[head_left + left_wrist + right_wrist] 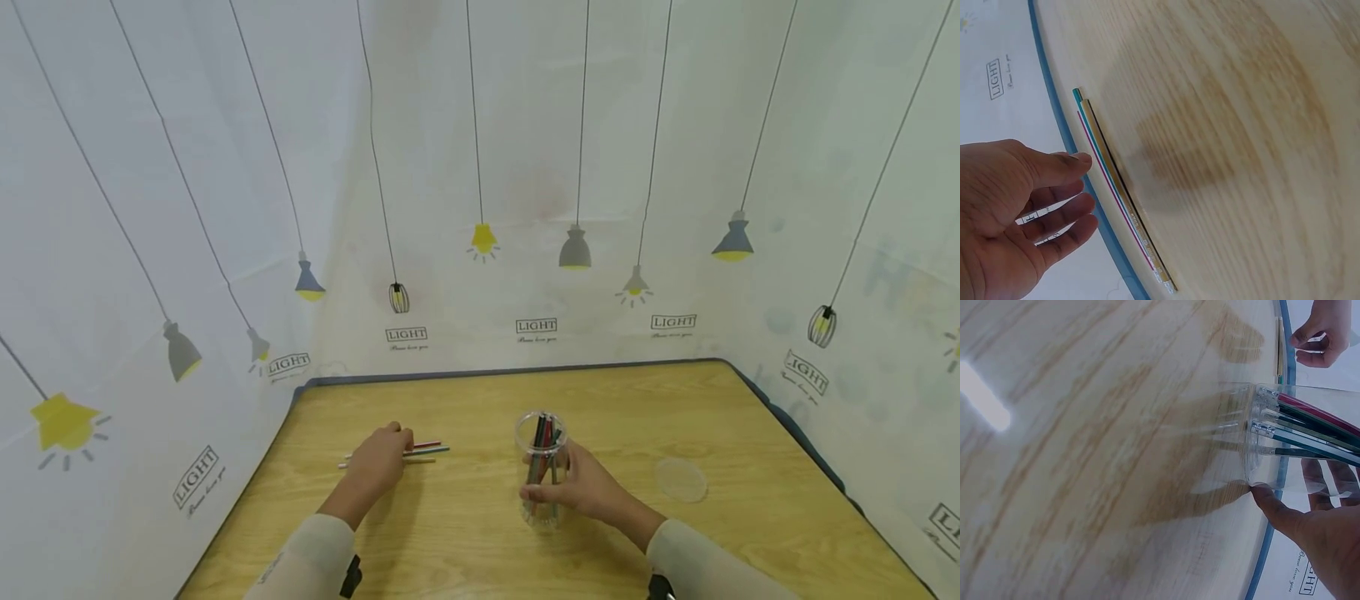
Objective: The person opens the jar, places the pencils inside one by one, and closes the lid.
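Observation:
My left hand (378, 458) is over a small row of loose pencils (435, 451) on the table, its fingers slightly bent with nothing held. In the left wrist view, the pencils lie side by side, among them a gold pencil (1110, 162); thumb and fingers are apart from each other. My right hand (596, 487) grips a clear plastic jar (543, 518) from its right side, thumb across the front. The jar stands upright and uncapped. Inside it are several dark, red and green pencils (1316, 448), with metal-banded ends near the jar's base.
A round translucent lid (681, 481) lies flat on the wooden table (480, 562), right of the jar. Cloth walls (480, 333) printed with hanging lamps enclose the table's back and both sides.

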The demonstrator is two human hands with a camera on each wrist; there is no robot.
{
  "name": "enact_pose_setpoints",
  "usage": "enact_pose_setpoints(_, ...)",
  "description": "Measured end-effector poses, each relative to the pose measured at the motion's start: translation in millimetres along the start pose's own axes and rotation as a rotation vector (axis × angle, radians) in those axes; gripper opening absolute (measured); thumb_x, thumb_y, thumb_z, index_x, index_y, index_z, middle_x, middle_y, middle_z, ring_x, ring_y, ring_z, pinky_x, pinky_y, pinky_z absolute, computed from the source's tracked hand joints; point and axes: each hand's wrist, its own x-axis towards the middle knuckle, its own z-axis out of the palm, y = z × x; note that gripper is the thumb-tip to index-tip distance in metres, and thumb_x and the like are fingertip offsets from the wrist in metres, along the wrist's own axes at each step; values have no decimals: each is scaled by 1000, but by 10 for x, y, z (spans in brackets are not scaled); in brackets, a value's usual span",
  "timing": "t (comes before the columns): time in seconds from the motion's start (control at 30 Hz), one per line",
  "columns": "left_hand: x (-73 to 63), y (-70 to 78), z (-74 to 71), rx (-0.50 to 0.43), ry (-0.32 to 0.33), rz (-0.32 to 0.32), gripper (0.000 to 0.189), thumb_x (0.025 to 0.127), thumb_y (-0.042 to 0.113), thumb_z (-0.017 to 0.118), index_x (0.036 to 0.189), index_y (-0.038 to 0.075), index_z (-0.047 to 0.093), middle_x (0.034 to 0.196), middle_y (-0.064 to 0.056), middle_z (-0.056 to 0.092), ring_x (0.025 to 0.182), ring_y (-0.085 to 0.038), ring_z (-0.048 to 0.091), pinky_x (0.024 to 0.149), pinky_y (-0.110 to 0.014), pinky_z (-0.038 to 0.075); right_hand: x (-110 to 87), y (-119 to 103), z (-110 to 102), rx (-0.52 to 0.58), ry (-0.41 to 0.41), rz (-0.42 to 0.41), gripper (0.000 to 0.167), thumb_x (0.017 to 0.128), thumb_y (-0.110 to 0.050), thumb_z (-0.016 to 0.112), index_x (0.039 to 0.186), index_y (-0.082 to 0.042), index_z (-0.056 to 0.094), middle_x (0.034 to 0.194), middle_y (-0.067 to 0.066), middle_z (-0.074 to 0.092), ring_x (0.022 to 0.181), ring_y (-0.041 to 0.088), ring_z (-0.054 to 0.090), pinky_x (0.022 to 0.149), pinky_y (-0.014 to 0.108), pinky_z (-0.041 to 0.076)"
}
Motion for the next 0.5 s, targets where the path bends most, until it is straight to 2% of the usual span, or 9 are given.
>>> enact_pose_setpoints(0.17, 3, -16, 34, 27, -10, 1, 16, 99, -5, 76, 108, 8, 78, 106, -7, 74, 101, -29, 73, 89, -45, 65, 2, -9, 0, -10, 6, 15, 61, 91, -34, 94, 139, -9, 67, 139, 12, 76, 142, 36, 62, 123, 73, 39)
enact_pose_setpoints(0.3, -35, -18, 62, 14, -12, 6, 12, 101, -3, 74, 100, 8, 76, 99, -5, 71, 92, -25, 70, 82, -43, 64, -6, -12, 4, -18, 7, 25, 59, 91, -34, 94, 137, -10, 68, 138, 12, 76, 143, 37, 62, 122, 74, 40)
enact_pose_setpoints(0.4, -45, -24, 79, 3, 23, 13, 15, 101, -5, 74, 104, 9, 74, 104, -7, 69, 95, -27, 69, 79, -43, 63, -4, -9, 4, -8, 5, 22, 61, 91, -34, 94, 139, -9, 66, 138, 12, 76, 143, 37, 61, 123, 76, 38)
enact_pose_setpoints(0.5, -42, -31, 87, 14, 43, 12, 22, 100, -8, 73, 113, 9, 75, 113, -9, 70, 105, -33, 71, 84, -46, 65, 2, -2, 4, -8, 9, 12, 62, 91, -33, 94, 139, -8, 65, 136, 12, 76, 140, 35, 63, 123, 76, 38)
